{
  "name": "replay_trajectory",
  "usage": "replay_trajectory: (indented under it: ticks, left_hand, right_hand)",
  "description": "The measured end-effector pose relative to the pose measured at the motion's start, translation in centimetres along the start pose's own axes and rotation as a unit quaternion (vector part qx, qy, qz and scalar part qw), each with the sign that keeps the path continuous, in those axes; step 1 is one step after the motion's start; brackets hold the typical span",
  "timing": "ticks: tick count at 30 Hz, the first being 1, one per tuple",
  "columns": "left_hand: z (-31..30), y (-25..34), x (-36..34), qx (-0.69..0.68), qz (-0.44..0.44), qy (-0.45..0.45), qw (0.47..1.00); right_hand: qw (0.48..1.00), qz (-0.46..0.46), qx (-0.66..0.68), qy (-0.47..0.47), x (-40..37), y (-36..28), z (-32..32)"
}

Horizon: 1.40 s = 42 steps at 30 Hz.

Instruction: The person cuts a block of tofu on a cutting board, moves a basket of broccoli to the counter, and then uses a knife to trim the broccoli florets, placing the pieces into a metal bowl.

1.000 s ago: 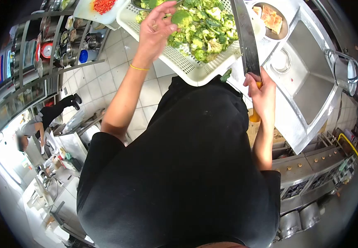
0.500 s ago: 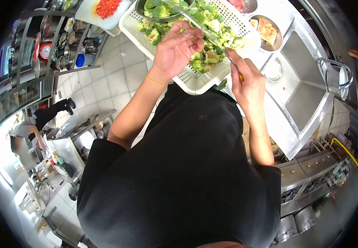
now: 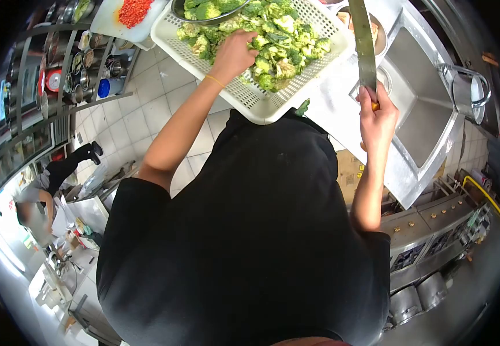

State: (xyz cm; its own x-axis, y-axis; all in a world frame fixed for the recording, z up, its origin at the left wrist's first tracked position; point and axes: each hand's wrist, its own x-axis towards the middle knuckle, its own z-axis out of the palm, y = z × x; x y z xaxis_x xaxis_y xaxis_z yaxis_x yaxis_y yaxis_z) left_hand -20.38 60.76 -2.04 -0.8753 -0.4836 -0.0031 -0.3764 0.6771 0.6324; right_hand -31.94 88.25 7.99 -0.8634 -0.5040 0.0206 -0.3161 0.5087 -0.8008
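A white perforated basket [image 3: 325, 63] holds many broccoli pieces [image 3: 287, 49]. My left hand [image 3: 237, 56] reaches over its left part, fingers curled down at the broccoli; whether they grip a piece is hidden. In my right hand [image 3: 378, 115] is the handle of a large knife [image 3: 365, 49], its wide blade pointing up and away, to the right of the basket. A metal bowl [image 3: 211, 21] with broccoli florets sits at the basket's far left edge. One green scrap [image 3: 302, 108] lies beside the basket's near corner.
A cutting board [image 3: 107, 22] with chopped red pieces [image 3: 134, 11] is at the upper left. Behind the blade stands a metal bowl of food [image 3: 381, 39]. A steel sink [image 3: 426, 135] is on the right. Another person [image 3: 42, 190] bends at a counter, far left.
The knife and my right hand have moved right, away from the basket, and the blade has swung upright. My left hand has turned over and lowered onto the broccoli.
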Motion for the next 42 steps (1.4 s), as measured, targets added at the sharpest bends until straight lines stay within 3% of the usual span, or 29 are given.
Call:
replay_trajectory:
  ticks: [2,6,9,11,12,15,17,19,21,22,23,25,27,29,33,40,42]
  left_hand:
    - [0.5,0.1,0.8,0.088,-0.002,-0.027,0.996]
    - [1.7,-0.1,1.9,0.117,-0.044,-0.010,0.992]
    - [1.2,0.0,2.0,0.074,-0.037,0.003,0.997]
    - [0.4,0.2,1.6,-0.127,-0.109,0.004,0.986]
    - [0.5,0.1,1.6,-0.126,-0.108,0.003,0.986]
    - [1.3,-0.7,1.0,-0.051,-0.073,0.029,0.996]
    - [2.1,-0.8,1.5,0.158,-0.045,-0.006,0.986]
    - [2.4,-0.9,1.4,0.128,-0.074,-0.011,0.989]
    - [1.0,0.7,1.2,-0.017,-0.053,0.020,0.998]
    - [0.2,1.9,0.7,-0.090,-0.095,0.011,0.991]
    - [0.0,2.1,0.2,-0.090,-0.091,0.009,0.992]
    - [-0.3,2.2,-0.7,-0.404,-0.111,0.020,0.908]
    - [-1.6,4.2,-1.6,-0.470,-0.102,0.007,0.877]
    - [-2.7,6.1,-2.2,-0.617,-0.099,-0.036,0.780]
    - [-2.9,7.1,-2.7,-0.665,-0.082,-0.018,0.743]
    - [-3.6,9.0,-2.9,-0.660,-0.119,0.014,0.742]
    - [-3.8,9.1,-2.9,-0.633,-0.131,0.030,0.762]
  right_hand:
    - [1.000,0.004,0.003,-0.001,-0.5,0.4,0.3]
    - [1.000,0.017,0.002,-0.019,-1.3,0.7,0.7]
    - [1.000,0.001,0.023,-0.008,-1.7,0.5,1.5]
    - [0.999,-0.013,0.034,-0.014,-1.7,-0.2,1.9]
    - [0.999,-0.014,0.041,-0.022,-1.8,-0.4,2.2]
    - [0.996,-0.053,0.050,-0.051,-1.6,-1.1,3.2]
    - [0.996,-0.049,0.037,-0.065,-1.5,-1.5,3.4]
    - [0.996,-0.043,0.022,-0.079,-1.5,-1.6,3.5]
    - [0.996,-0.064,0.038,-0.050,-1.4,-1.5,3.4]
    - [0.996,-0.064,0.036,-0.047,-1.3,-1.4,3.2]
    - [0.996,-0.068,0.021,-0.045,-1.3,-1.4,3.1]
    - [0.997,-0.067,0.007,-0.040,-1.5,-1.4,3.2]
    - [0.992,-0.110,-0.036,-0.055,-1.9,-1.3,3.8]
    - [0.988,-0.131,-0.051,-0.061,-2.1,-1.5,4.3]
    - [0.973,-0.187,-0.125,-0.045,-2.3,-2.5,4.7]
    - [0.969,-0.213,-0.124,-0.021,-1.5,-3.0,4.6]
    - [0.968,-0.222,-0.114,-0.023,-1.6,-3.0,4.8]
